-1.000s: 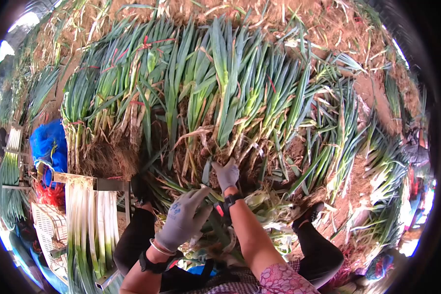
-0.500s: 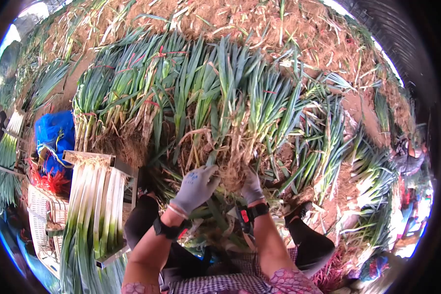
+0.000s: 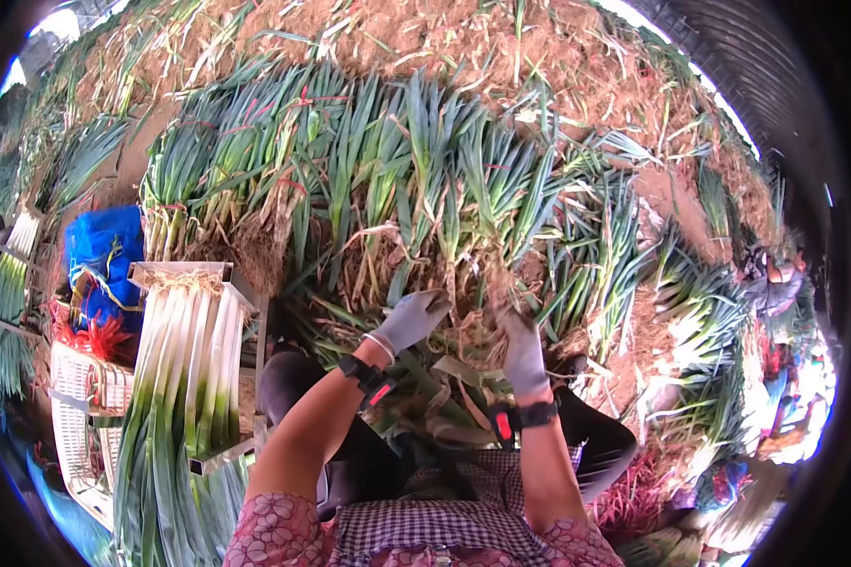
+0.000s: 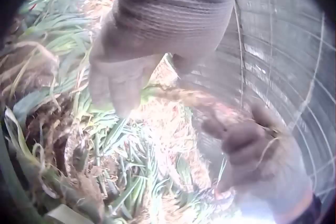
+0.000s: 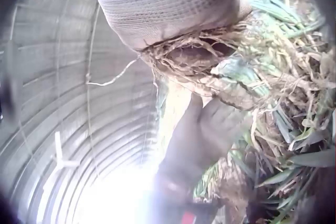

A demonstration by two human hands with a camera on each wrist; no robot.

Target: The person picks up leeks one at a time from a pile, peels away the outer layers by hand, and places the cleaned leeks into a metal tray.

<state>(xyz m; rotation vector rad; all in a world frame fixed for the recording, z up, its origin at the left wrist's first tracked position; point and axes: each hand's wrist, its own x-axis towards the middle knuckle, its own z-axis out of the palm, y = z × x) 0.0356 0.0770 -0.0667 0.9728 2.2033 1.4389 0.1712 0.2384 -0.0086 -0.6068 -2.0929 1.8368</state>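
Both hands wear pale grey gloves. The right hand [image 3: 523, 352] grips the root end of an untrimmed leek, its tangled brown roots [image 5: 184, 61] bunched under the palm in the right wrist view. The leek's dirty, pinkish stalk [image 4: 202, 102] runs across to the left hand [image 3: 412, 319], whose fingers and thumb pinch it near the green leaf base in the left wrist view. In front of both hands lies a long row of untrimmed leeks [image 3: 425, 161], leaves pointing away and soil on the roots.
Cleaned white-stemmed leeks [image 3: 184, 331] lie in a metal frame [image 3: 180, 272] at the left. Beside it stand a white plastic basket [image 3: 71, 416], a blue net bundle [image 3: 99, 246] and red strands [image 3: 95, 338]. Loose leaves litter the ground between the person's knees.
The right hand went from reaching into the row to holding a root end, pulled nearer and then to the right. The left hand came forward from a raised, spread pose and now pinches the stalk.
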